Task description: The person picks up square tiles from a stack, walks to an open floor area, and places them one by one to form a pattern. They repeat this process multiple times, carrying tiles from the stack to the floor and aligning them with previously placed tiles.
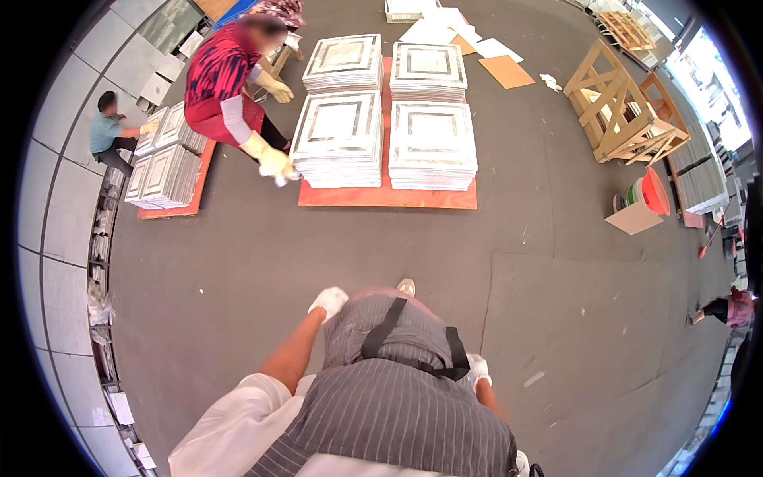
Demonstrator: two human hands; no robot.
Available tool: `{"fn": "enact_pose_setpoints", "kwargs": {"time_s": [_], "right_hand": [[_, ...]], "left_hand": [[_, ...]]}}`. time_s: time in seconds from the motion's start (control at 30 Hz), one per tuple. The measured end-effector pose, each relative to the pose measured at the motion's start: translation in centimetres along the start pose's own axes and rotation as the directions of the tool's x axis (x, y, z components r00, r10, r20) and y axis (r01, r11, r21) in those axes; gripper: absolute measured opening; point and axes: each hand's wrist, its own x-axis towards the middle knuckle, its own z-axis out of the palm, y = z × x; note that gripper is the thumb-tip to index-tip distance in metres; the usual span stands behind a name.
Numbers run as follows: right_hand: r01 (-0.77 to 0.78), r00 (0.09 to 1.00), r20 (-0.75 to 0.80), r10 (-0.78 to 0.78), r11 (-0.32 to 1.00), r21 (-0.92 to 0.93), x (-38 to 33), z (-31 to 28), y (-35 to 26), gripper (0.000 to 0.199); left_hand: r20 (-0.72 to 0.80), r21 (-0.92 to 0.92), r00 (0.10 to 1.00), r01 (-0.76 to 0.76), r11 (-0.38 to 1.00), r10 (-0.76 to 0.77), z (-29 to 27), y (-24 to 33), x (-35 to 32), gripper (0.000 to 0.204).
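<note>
Head view, looking straight down a striped grey apron: the person stands on a bare grey floor with both gloved hands at their sides. The left hand in a white glove hangs by the hip, loosely curled and holding nothing. The right hand is half hidden behind the apron; it seems empty, though I cannot tell how its fingers sit. Well ahead lie four stacks of framed square tiles on an orange board. A co-worker in red bends at the board's left front corner, one yellow-gloved hand touching the near-left stack. To reach the stacks well, approaching the right front side would likely keep clear of that co-worker. Open floor lies between the person and the board. Wooden crate frames stand far right, another tile pallet far left.
</note>
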Motion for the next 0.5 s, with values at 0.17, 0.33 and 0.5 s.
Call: {"fn": "enact_pose_setpoints", "kwargs": {"time_s": [0.17,0.33,0.5], "right_hand": [[-0.103,0.995,0.073,0.073,0.710,0.697,4.6,0.1,-0.8,0.034],[-0.129,0.991,0.031,0.131,0.860,0.494,9.5,-9.3,-12.5,0.034],[-0.319,0.944,0.142,0.299,0.711,0.627,17.1,-17.8,-18.9,0.031]], "left_hand": [[-0.071,-0.492,0.997,-0.028,0.870,-0.008,-7.9,8.4,9.5,0.029],[-0.038,-0.723,0.990,0.065,0.688,-0.133,-9.2,13.1,12.5,0.025],[0.163,-0.769,0.928,0.333,0.546,-0.336,-7.1,14.1,15.0,0.026]]}}
